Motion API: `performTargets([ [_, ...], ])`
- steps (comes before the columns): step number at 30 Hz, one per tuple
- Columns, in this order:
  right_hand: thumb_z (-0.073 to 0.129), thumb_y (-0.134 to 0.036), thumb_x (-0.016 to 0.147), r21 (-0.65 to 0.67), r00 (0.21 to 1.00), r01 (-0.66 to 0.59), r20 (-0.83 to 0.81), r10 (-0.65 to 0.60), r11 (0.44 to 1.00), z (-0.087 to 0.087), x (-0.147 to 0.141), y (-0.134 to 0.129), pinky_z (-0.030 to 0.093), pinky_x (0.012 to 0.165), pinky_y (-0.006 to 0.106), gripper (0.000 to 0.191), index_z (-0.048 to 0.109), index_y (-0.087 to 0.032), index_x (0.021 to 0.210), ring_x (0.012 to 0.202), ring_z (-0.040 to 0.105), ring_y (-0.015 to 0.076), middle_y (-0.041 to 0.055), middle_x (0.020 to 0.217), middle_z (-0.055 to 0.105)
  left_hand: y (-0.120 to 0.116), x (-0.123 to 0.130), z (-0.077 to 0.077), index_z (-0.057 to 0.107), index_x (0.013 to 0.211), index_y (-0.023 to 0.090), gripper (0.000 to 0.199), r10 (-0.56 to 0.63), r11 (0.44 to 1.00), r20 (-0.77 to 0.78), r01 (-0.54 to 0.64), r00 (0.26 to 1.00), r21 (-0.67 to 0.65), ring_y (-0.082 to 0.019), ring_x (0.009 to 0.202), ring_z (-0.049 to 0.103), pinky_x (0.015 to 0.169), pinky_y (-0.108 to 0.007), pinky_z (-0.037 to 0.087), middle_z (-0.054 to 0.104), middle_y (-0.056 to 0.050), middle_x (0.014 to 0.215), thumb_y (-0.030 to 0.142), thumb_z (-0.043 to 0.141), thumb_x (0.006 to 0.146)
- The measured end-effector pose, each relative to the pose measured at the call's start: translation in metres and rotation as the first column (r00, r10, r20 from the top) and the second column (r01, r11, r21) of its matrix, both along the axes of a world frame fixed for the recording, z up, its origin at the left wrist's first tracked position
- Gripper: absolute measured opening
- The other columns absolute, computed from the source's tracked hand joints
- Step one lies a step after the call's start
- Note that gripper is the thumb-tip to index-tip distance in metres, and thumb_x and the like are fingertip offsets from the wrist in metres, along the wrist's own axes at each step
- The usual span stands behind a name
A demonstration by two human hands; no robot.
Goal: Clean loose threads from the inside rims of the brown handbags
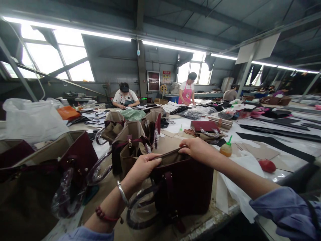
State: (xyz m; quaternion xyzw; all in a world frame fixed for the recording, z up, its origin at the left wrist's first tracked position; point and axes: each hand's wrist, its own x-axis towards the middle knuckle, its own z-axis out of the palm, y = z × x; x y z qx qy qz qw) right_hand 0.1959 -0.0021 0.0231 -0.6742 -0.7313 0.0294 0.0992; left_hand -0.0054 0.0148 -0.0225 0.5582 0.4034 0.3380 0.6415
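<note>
A dark maroon handbag [185, 187] stands upright at the front edge of the worktable, its tan lining showing at the mouth. My left hand [142, 167] pinches the bag's top rim at the left corner, thumb on top. My right hand [194, 149] grips the same rim farther right, fingers closed over the edge. The bag's handle [140, 209], wrapped in clear plastic, hangs at its front left. Just behind my left hand is another bag [130, 144] with a tan interior and a zipper pull. The insides of the held bag are mostly hidden.
More maroon bags [77, 147] crowd the left side. To the right lie a glue bottle [226, 147] with a green nozzle, a red object [267, 165] and black strips [273, 140]. A white plastic bag [32, 117] sits back left. Two people [187, 92] work across the table.
</note>
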Motion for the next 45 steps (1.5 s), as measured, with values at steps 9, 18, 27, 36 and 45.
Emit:
performTargets([
  [9, 0.051, -0.032, 0.077, -0.031, 0.999, -0.017, 0.038, 0.019, 0.999, 0.007, -0.005, -0.002, 0.039, 0.068, 0.021, 0.020, 0.065, -0.021, 0.084, 0.075, 0.057, 0.0159, 0.0033, 0.078, 0.065, 0.003, 0.004, -0.009, 0.065, 0.088, 0.012, 0.030, 0.069, 0.991, -0.030, -0.065, 0.997, 0.115, -0.012, 0.062, 0.053, 0.057, -0.022, 0.040, 0.064, -0.004, 0.070, 0.028, 0.060, 0.063],
  [18, 0.050, -0.034, 0.075, -0.020, 0.993, -0.026, 0.115, 0.028, 0.999, 0.002, -0.003, 0.009, 0.039, 0.064, 0.023, 0.022, 0.066, -0.019, 0.080, 0.075, 0.057, 0.0184, 0.0056, 0.076, 0.064, 0.005, 0.000, 0.000, 0.065, 0.092, 0.014, 0.037, -0.030, 0.998, -0.039, 0.033, 0.999, 0.062, -0.013, 0.064, 0.056, 0.058, -0.021, 0.041, 0.066, -0.004, 0.078, 0.029, 0.066, 0.059],
  [27, 0.049, -0.035, 0.076, -0.013, 0.989, -0.025, 0.146, 0.027, 1.000, 0.002, -0.003, 0.008, 0.040, 0.065, 0.024, 0.024, 0.067, -0.019, 0.081, 0.076, 0.058, 0.0200, 0.0072, 0.076, 0.065, 0.008, 0.006, -0.007, 0.066, 0.077, 0.011, 0.027, 0.050, 0.990, -0.074, -0.039, 0.996, 0.132, -0.010, 0.054, 0.051, 0.050, -0.019, 0.037, 0.062, -0.002, 0.064, 0.030, 0.064, 0.059],
  [36, 0.049, -0.036, 0.076, -0.009, 0.991, 0.008, 0.132, -0.007, 1.000, 0.003, -0.002, 0.003, 0.040, 0.063, 0.024, 0.024, 0.066, -0.021, 0.082, 0.077, 0.058, 0.0195, 0.0066, 0.080, 0.065, 0.011, 0.004, 0.012, 0.064, 0.071, 0.010, 0.027, -0.103, 0.973, -0.274, 0.154, 0.956, 0.173, -0.009, 0.050, 0.044, 0.048, -0.019, 0.031, 0.056, 0.000, 0.056, 0.034, 0.063, 0.059],
  [45, 0.050, -0.037, 0.075, -0.012, 0.995, 0.033, 0.090, -0.031, 0.999, 0.007, -0.001, -0.006, 0.039, 0.059, 0.025, 0.023, 0.066, -0.021, 0.080, 0.076, 0.058, 0.0212, 0.0064, 0.079, 0.065, 0.015, 0.012, 0.017, 0.059, 0.060, 0.010, 0.028, -0.098, 0.926, -0.478, 0.256, 0.873, 0.277, -0.007, 0.043, 0.033, 0.043, -0.019, 0.023, 0.042, 0.003, 0.047, 0.036, 0.051, 0.065],
])
